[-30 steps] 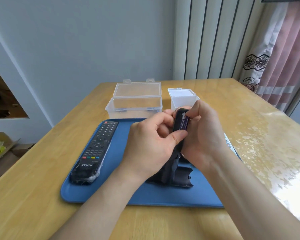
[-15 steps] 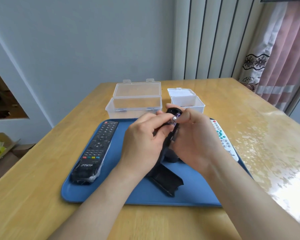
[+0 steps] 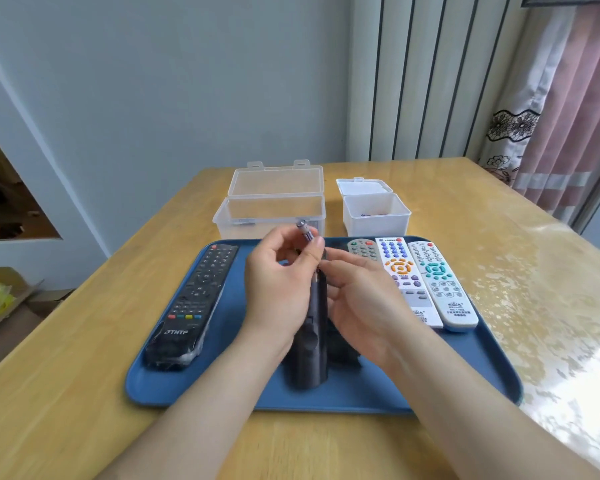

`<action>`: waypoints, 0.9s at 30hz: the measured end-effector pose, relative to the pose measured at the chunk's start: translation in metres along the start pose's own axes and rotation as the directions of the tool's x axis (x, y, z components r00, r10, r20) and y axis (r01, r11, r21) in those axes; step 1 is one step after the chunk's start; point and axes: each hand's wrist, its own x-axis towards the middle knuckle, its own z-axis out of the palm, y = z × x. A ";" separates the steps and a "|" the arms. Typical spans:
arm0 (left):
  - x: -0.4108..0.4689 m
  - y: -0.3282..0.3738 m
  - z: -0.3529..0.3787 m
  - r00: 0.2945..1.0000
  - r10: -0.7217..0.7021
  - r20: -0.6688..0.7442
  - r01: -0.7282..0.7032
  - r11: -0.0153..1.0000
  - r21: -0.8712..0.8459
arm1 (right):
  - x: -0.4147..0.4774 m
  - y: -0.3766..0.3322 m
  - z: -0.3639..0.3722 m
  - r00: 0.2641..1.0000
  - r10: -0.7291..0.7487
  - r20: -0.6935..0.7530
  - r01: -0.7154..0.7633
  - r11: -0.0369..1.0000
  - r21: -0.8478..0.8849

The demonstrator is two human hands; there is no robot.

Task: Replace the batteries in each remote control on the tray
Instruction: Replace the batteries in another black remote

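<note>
Battery (image 3: 305,229) pinched in left hand (image 3: 281,292); black remote (image 3: 312,341) gripped on edge by right hand (image 3: 364,303), over tray (image 3: 430,386).

Blue tray (image 3: 201,393) — black remote (image 3: 191,303); wooden table (image 3: 66,410)

The left hand (image 3: 281,292) covers the top end of the dark remote (image 3: 310,344). The right hand (image 3: 364,299) hides the lower part of the grey remote (image 3: 362,249) and most of a dark piece (image 3: 343,348) on the tray (image 3: 222,393); whether it grips the dark remote, I cannot tell. The print on the battery (image 3: 305,229) is too small to read, also the dark things inside the small white box (image 3: 376,220). The lower edge cuts both forearms.
</note>
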 end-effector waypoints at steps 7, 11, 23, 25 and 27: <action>0.015 0.026 -0.014 0.928 -0.365 0.076 0.341 0.751 -0.565 | 0.000 -0.016 -0.006 0.997 -0.072 -0.027 0.074 0.994 0.083; 0.015 0.029 -0.020 0.869 -0.430 0.246 0.475 0.864 -0.166 | -0.002 -0.025 -0.010 0.991 -0.120 -0.059 0.129 0.974 0.187; 0.030 0.030 -0.043 0.951 -0.160 0.263 0.140 0.986 0.093 | -0.004 -0.040 -0.021 0.961 -0.247 -0.125 0.258 0.963 0.076; 0.034 0.030 -0.046 0.972 -0.166 0.168 0.188 0.974 -0.125 | -0.005 -0.040 -0.021 0.972 -0.224 -0.076 0.222 0.974 -0.031; 0.034 0.028 -0.045 0.973 -0.204 0.107 0.225 0.942 -0.248 | -0.008 -0.038 -0.017 0.988 -0.154 0.032 0.157 0.981 -0.114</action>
